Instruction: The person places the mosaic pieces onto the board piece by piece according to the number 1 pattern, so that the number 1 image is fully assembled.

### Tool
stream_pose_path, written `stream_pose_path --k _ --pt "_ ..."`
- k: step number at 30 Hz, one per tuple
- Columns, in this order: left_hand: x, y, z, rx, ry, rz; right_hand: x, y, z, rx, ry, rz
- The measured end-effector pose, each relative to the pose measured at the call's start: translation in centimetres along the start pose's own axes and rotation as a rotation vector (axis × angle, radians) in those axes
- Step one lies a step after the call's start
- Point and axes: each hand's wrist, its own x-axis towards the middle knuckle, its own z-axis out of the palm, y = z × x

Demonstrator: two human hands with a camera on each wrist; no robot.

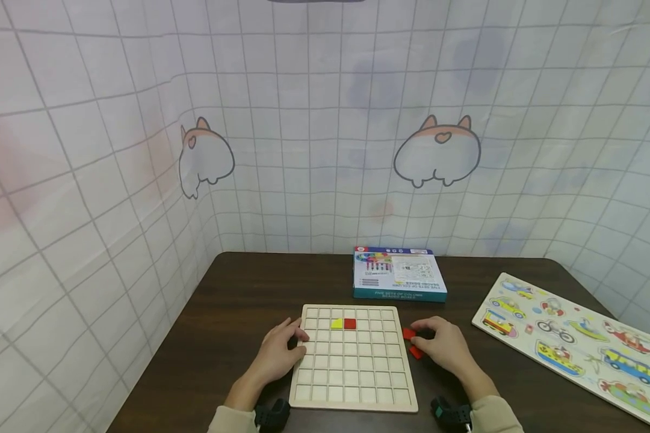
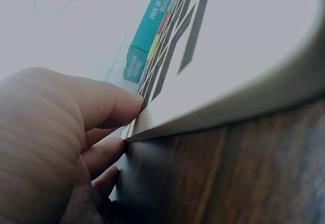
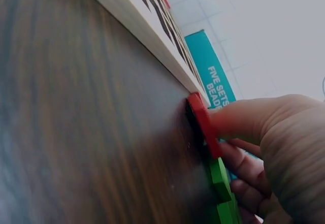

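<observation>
Picking up a small red piece looks like the step in hand, and it calls for a light touch. From where I stand, the right hand has that piece pinched between thumb and fingertips, low down against the dark surface. Just left of that grip runs the edge of the wooden board; whether the piece touches it, I can't tell. A second red piece lies just on the near side of the thumb, and two green pieces sit tucked close under the fingers, so I'd take care to draw the pinched one free without dragging its neighbours along.

I'd hold it by opposite sides, well up from its lower edge, then raise it over the board's rim before going sideways; a low slide would probably knock the rim. If it is to go into a square, lowering one edge first and then pressing it flat should seat it cleanly.

Across the board, the left hand grips the far side from the pinch, thumb on the rim and a finger against the edge below. That is a good brace, and I'd leave it there, pressing gently so the board doesn't tilt. A yellow piece and another red one lie side by side in the board's squares, left of the right grip; a clumsy lift could jolt them.
</observation>
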Motion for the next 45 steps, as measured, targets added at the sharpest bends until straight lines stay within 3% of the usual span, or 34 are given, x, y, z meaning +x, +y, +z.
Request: stream_pose_path --k 22,30,45 --pt "-0.4 -0.1 -0.2 0.009 -0.003 -0.010 0.1 -0.7 0.1 -0.144 -0.015 -0.015" --pt "-0.2 -0.1 0.0 0.015 0.001 -0.006 0.2 -0.3 0.0 -0.093 0.058 -0.013" --pt "0.0 -0.1 0.1 0.012 -0.008 -0.015 0.2 0.1 0.0 -0.065 0.085 -0.054"
